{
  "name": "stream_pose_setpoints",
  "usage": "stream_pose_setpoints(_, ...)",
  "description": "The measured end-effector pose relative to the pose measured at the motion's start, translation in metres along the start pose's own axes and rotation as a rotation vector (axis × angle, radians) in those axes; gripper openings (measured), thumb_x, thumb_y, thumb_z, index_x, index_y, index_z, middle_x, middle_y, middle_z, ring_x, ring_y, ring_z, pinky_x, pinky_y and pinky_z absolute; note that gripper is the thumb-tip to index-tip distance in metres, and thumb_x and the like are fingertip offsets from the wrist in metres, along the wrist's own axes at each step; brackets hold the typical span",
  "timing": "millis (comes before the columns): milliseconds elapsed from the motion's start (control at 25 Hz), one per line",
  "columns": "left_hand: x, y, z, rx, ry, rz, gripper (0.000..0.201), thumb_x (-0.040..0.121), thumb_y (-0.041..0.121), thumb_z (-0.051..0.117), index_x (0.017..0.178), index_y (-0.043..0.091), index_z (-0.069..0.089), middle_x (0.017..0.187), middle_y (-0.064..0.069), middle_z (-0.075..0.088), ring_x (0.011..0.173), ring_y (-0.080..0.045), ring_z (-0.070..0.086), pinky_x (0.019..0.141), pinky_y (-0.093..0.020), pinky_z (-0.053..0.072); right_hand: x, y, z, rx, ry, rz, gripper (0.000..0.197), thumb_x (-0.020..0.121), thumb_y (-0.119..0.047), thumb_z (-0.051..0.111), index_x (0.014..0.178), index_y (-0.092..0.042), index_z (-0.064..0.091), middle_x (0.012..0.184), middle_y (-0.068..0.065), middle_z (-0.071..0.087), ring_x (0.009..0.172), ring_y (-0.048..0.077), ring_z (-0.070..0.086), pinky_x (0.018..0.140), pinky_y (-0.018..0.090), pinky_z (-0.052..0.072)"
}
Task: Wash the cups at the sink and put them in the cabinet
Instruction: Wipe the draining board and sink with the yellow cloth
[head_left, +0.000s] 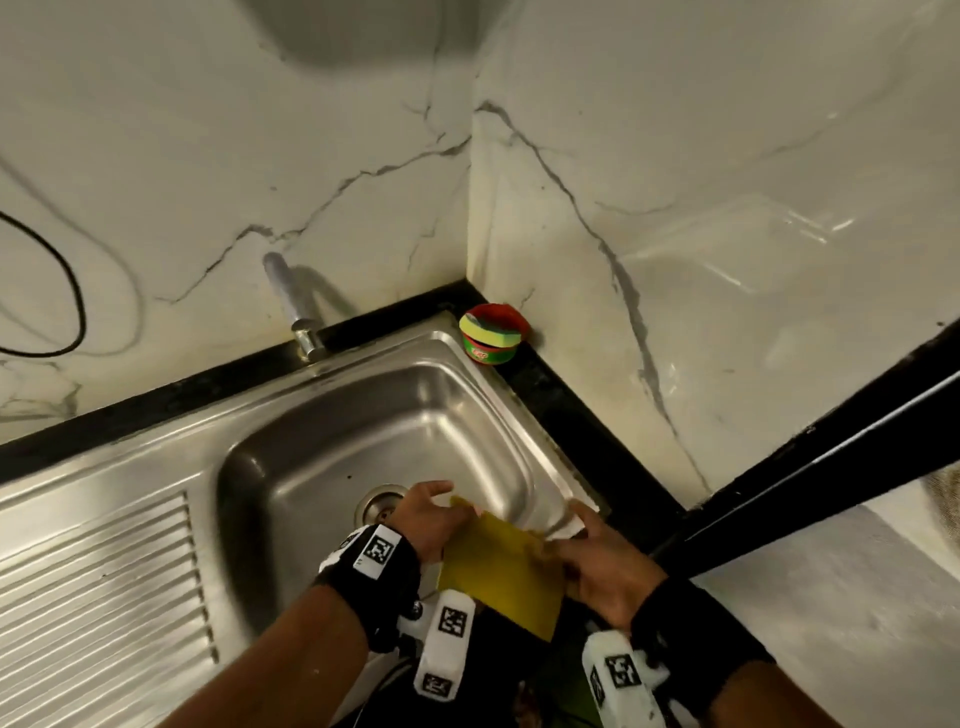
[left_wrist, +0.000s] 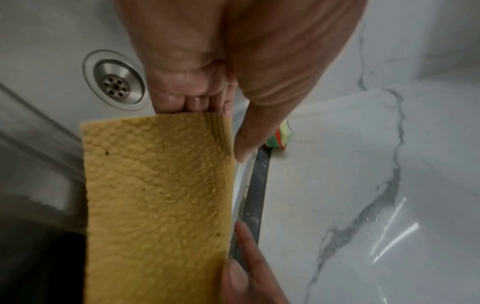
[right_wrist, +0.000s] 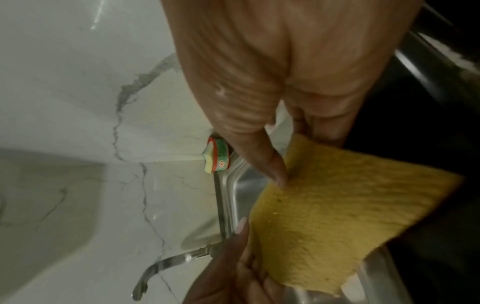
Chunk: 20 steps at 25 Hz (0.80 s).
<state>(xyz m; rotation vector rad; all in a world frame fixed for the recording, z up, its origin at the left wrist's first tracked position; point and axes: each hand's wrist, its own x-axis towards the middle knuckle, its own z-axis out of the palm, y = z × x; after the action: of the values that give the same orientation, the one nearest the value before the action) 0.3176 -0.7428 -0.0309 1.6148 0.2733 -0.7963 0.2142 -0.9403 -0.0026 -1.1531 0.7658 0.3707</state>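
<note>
A yellow cleaning cloth (head_left: 498, 566) hangs over the front right corner of the steel sink (head_left: 363, 374), held between both hands. My left hand (head_left: 431, 519) pinches its far edge with curled fingers, seen close in the left wrist view (left_wrist: 192, 98) above the cloth (left_wrist: 158, 195). My right hand (head_left: 592, 556) grips the cloth's right side, thumb pressed on it (right_wrist: 280, 164). A small white thing (head_left: 563, 522) shows past the right fingers; I cannot tell what it is. No cup is plainly in view.
The sink basin holds only its drain (head_left: 382, 506). A tap (head_left: 291, 301) stands at the back rim. A red-green soap tub with a sponge (head_left: 493, 332) sits in the back right corner. The ribbed drainboard (head_left: 104, 597) lies left. Marble walls close in behind and right.
</note>
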Motion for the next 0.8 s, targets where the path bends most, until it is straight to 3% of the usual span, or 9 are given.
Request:
stream_pose_setpoints(120, 0.008, 0.023, 0.015, 0.475, -0.139, 0.252, 0.071, 0.071, 0.022, 0.087, 0.131, 0.031, 0.05, 0.112, -0.002, 0.058, 0.102, -0.018, 0.059, 0.089, -0.034, 0.053, 0.012, -0.008, -0.039, -0.386, -0.032, -0.224, 0.061, 0.077, -0.001, 0.082, 0.13, -0.021, 0.062, 0.116, 0.008, 0.069, 0.104, 0.018, 0.068, 0.087, 0.031, 0.059)
stream_pose_setpoints(200, 0.012, 0.043, 0.03, 0.867, -0.194, 0.435, 0.057, 0.077, 0.021, 0.082, 0.127, 0.032, 0.058, 0.117, 0.005, 0.061, 0.107, -0.014, 0.06, 0.09, -0.025, 0.049, 0.019, -0.013, -0.058, -0.701, 0.099, -0.411, 0.042, 0.077, -0.019, 0.086, 0.117, -0.02, 0.07, 0.111, -0.003, 0.068, 0.099, 0.008, 0.066, 0.084, 0.012, 0.052)
stream_pose_setpoints(280, 0.022, 0.062, 0.046, 1.089, -0.135, 0.581, 0.039, 0.082, 0.021, 0.078, 0.119, 0.025, 0.068, 0.119, -0.001, 0.061, 0.109, -0.018, 0.059, 0.091, -0.022, 0.045, 0.019, -0.02, -0.071, -0.812, 0.238, -0.595, 0.022, 0.08, -0.027, 0.084, 0.097, -0.018, 0.073, 0.101, -0.008, 0.06, 0.089, 0.001, 0.06, 0.075, 0.002, 0.045)
stream_pose_setpoints(360, 0.034, 0.076, 0.06, 1.159, -0.106, 0.673, 0.028, 0.085, 0.024, 0.075, 0.112, 0.022, 0.074, 0.122, -0.003, 0.055, 0.11, -0.012, 0.052, 0.091, -0.018, 0.04, 0.024, -0.025, -0.084, -0.878, 0.306, -0.697, 0.014, 0.082, -0.028, 0.081, 0.092, -0.02, 0.075, 0.101, -0.01, 0.055, 0.088, -0.001, 0.058, 0.079, 0.006, 0.047)
stream_pose_setpoints(440, 0.047, 0.091, 0.074, 1.169, -0.124, 0.73, 0.023, 0.085, 0.025, 0.076, 0.108, 0.02, 0.076, 0.122, 0.0, 0.057, 0.108, -0.007, 0.051, 0.09, -0.015, 0.037, 0.03, -0.036, -0.095, -0.887, 0.321, -0.701, 0.014, 0.086, -0.029, 0.077, 0.098, -0.021, 0.076, 0.096, -0.01, 0.063, 0.086, 0.003, 0.062, 0.078, 0.015, 0.053)
stream_pose_setpoints(520, 0.06, 0.106, 0.09, 1.155, -0.116, 0.774, 0.021, 0.085, 0.028, 0.076, 0.105, 0.025, 0.076, 0.114, 0.002, 0.066, 0.104, -0.015, 0.061, 0.09, -0.022, 0.045, 0.033, -0.05, -0.103, -0.86, 0.377, -0.727, 0.016, 0.089, -0.027, 0.074, 0.104, -0.02, 0.074, 0.091, -0.009, 0.064, 0.083, 0.01, 0.065, 0.074, 0.015, 0.052)
stream_pose_setpoints(640, 0.073, 0.121, 0.112, 1.077, -0.06, 0.879, 0.02, 0.084, 0.018, 0.075, 0.103, 0.024, 0.076, 0.104, 0.003, 0.072, 0.096, -0.019, 0.067, 0.086, -0.032, 0.052, 0.034, -0.064, -0.111, -0.906, 0.526, -0.938, 0.019, 0.09, -0.019, 0.072, 0.109, -0.019, 0.074, 0.101, -0.005, 0.061, 0.091, 0.014, 0.064, 0.083, 0.026, 0.056)
stream_pose_setpoints(720, 0.082, 0.115, 0.119, 1.076, -0.103, 0.946, 0.028, 0.084, 0.007, 0.072, 0.109, 0.02, 0.076, 0.114, 0.0, 0.072, 0.106, -0.022, 0.065, 0.094, -0.034, 0.05, 0.034, -0.058, -0.114, -1.003, 0.498, -0.946, 0.025, 0.093, -0.018, 0.067, 0.118, -0.018, 0.071, 0.115, -0.003, 0.059, 0.104, 0.012, 0.06, 0.092, 0.026, 0.054)
stream_pose_setpoints(800, 0.088, 0.096, 0.12, 1.4, -0.175, 0.82, 0.045, 0.09, 0.007, 0.062, 0.127, 0.031, 0.065, 0.143, 0.01, 0.056, 0.134, -0.021, 0.047, 0.112, -0.043, 0.036, 0.034, -0.039, -0.117, -1.25, 0.394, -0.756, 0.028, 0.098, -0.031, 0.058, 0.123, -0.024, 0.066, 0.13, -0.004, 0.054, 0.121, 0.012, 0.053, 0.099, 0.025, 0.051)
